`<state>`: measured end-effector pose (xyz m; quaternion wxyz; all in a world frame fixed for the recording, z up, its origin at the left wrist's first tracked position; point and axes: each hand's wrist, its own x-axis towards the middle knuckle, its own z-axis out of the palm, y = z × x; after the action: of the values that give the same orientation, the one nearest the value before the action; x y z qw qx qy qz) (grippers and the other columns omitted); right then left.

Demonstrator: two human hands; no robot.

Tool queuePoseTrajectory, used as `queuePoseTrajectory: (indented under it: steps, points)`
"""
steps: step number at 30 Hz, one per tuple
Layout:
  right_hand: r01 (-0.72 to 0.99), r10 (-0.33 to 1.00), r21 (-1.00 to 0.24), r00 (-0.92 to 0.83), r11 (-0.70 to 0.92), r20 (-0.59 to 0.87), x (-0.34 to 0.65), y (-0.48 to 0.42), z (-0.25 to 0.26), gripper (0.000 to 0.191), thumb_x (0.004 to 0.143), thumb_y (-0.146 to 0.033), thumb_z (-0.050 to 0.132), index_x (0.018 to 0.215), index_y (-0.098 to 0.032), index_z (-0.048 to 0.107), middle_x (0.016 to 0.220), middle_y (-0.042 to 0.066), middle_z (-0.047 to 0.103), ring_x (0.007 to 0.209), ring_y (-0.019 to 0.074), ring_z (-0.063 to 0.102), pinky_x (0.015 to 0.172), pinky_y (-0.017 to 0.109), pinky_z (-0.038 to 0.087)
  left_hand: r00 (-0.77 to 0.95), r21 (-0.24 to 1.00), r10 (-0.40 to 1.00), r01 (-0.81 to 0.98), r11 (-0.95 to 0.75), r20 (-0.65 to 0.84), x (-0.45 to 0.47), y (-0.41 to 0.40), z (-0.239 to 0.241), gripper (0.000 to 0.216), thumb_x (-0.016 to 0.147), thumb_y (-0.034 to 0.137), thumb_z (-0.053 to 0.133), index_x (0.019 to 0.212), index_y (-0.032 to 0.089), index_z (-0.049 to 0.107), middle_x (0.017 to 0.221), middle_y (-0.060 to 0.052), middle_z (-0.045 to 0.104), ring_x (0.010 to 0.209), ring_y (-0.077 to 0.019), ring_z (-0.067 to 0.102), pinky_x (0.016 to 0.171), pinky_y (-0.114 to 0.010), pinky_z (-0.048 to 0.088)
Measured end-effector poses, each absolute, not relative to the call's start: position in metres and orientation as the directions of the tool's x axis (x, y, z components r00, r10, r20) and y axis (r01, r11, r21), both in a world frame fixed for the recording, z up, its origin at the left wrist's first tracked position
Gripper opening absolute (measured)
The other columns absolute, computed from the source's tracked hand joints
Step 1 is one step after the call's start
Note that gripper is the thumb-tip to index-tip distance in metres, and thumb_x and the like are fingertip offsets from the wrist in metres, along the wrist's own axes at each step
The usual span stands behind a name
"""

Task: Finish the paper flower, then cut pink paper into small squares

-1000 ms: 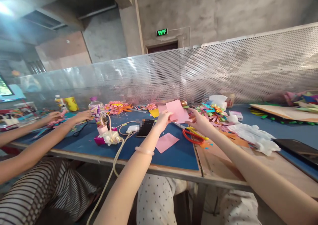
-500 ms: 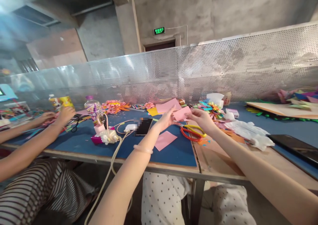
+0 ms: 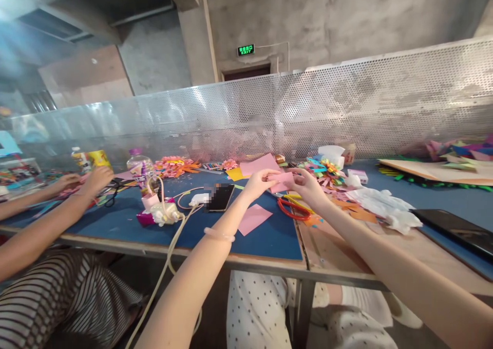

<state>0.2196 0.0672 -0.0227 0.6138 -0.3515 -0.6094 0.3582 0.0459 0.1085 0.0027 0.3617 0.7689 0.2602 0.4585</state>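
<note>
My left hand (image 3: 259,182) and my right hand (image 3: 306,184) are raised above the blue table top (image 3: 269,236), and together they pinch a small pink paper piece (image 3: 281,181) folded narrow between the fingertips. Below the hands a flat pink paper sheet (image 3: 254,218) lies on the blue surface. Scissors with red and yellow handles (image 3: 293,208) rest just under my right hand. A dark phone (image 3: 219,197) lies to the left of my left hand.
A person in striped clothing sits at the left, with a hand (image 3: 96,177) on the table by a bottle (image 3: 139,168). A white cable (image 3: 175,236) hangs over the front edge. Coloured paper scraps (image 3: 327,170), white crumpled paper (image 3: 381,203) and a black tablet (image 3: 458,231) lie at the right. A perforated metal screen (image 3: 346,107) backs the table.
The pink paper was held up as a wider sheet; it is now lower and folded smaller between both hands. My hands have come closer together.
</note>
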Motion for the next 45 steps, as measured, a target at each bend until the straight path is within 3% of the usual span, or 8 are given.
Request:
queuePoseTrajectory:
  steps: [4, 10, 20, 27, 32, 39, 45]
  points:
    - [0.136, 0.850, -0.844, 0.022, 0.519, 0.527, 0.225, 0.070, -0.024, 0.044, 0.071, -0.037, 0.064, 0.108, -0.017, 0.055, 0.080, 0.003, 0.061, 0.075, 0.0164, 0.059, 0.071, 0.033, 0.049, 0.461, 0.768, 0.719, 0.116, -0.629, 0.519, 0.046, 0.106, 0.002, 0.029, 0.069, 0.018, 0.064, 0.097, 0.017, 0.067, 0.099, -0.008, 0.067, 0.089, -0.0171, 0.060, 0.081, -0.031, 0.045]
    - [0.213, 0.812, -0.799, 0.037, 0.563, 0.582, 0.229, 0.079, -0.028, 0.038, 0.067, -0.036, 0.065, 0.098, -0.015, 0.060, 0.067, -0.002, 0.050, 0.062, 0.0117, 0.048, 0.058, 0.027, 0.043, 0.466, 0.792, 0.740, 0.124, -0.597, 0.485, 0.048, 0.094, 0.009, 0.033, 0.066, 0.014, 0.067, 0.099, 0.017, 0.066, 0.097, -0.008, 0.067, 0.087, -0.0170, 0.061, 0.082, -0.031, 0.045]
    - [0.168, 0.817, -0.806, 0.006, 0.568, 0.577, 0.231, 0.082, -0.034, 0.035, 0.067, -0.034, 0.067, 0.095, -0.016, 0.059, 0.072, 0.000, 0.056, 0.067, 0.0134, 0.052, 0.064, 0.029, 0.044, 0.461, 0.800, 0.756, 0.147, -0.582, 0.466, 0.049, 0.092, 0.011, 0.029, 0.065, 0.012, 0.068, 0.093, 0.017, 0.068, 0.100, -0.008, 0.068, 0.094, -0.0193, 0.061, 0.086, -0.033, 0.043]
    - [0.200, 0.816, -0.804, 0.036, 0.560, 0.577, 0.228, 0.078, -0.030, 0.036, 0.065, -0.036, 0.067, 0.094, -0.016, 0.060, 0.066, -0.001, 0.053, 0.061, 0.0128, 0.051, 0.057, 0.027, 0.043, 0.447, 0.818, 0.760, 0.097, -0.566, 0.472, 0.048, 0.097, 0.006, 0.024, 0.069, 0.011, 0.063, 0.091, 0.017, 0.069, 0.097, -0.008, 0.068, 0.090, -0.0172, 0.062, 0.087, -0.033, 0.045]
    - [0.202, 0.821, -0.812, 0.060, 0.547, 0.568, 0.229, 0.077, -0.029, 0.033, 0.069, -0.036, 0.064, 0.094, -0.014, 0.061, 0.076, 0.003, 0.059, 0.070, 0.0148, 0.056, 0.065, 0.029, 0.045, 0.449, 0.797, 0.749, 0.121, -0.591, 0.487, 0.047, 0.103, 0.003, 0.027, 0.069, 0.013, 0.064, 0.095, 0.017, 0.068, 0.095, -0.008, 0.069, 0.091, -0.0176, 0.062, 0.087, -0.033, 0.045]
    - [0.233, 0.791, -0.777, 0.045, 0.585, 0.610, 0.231, 0.080, -0.031, 0.032, 0.070, -0.038, 0.063, 0.093, -0.015, 0.062, 0.065, -0.001, 0.054, 0.060, 0.0124, 0.051, 0.060, 0.027, 0.043, 0.451, 0.829, 0.761, 0.077, -0.554, 0.466, 0.048, 0.106, 0.002, 0.025, 0.067, 0.012, 0.065, 0.091, 0.016, 0.069, 0.093, -0.008, 0.069, 0.088, -0.0178, 0.063, 0.086, -0.034, 0.046]
    - [0.202, 0.813, -0.799, 0.024, 0.566, 0.582, 0.233, 0.080, -0.032, 0.032, 0.070, -0.038, 0.063, 0.092, -0.015, 0.062, 0.071, 0.002, 0.062, 0.064, 0.0140, 0.055, 0.063, 0.029, 0.045, 0.455, 0.827, 0.759, 0.082, -0.556, 0.465, 0.048, 0.106, 0.002, 0.023, 0.067, 0.014, 0.066, 0.089, 0.017, 0.071, 0.092, -0.008, 0.070, 0.090, -0.0192, 0.063, 0.084, -0.034, 0.047]
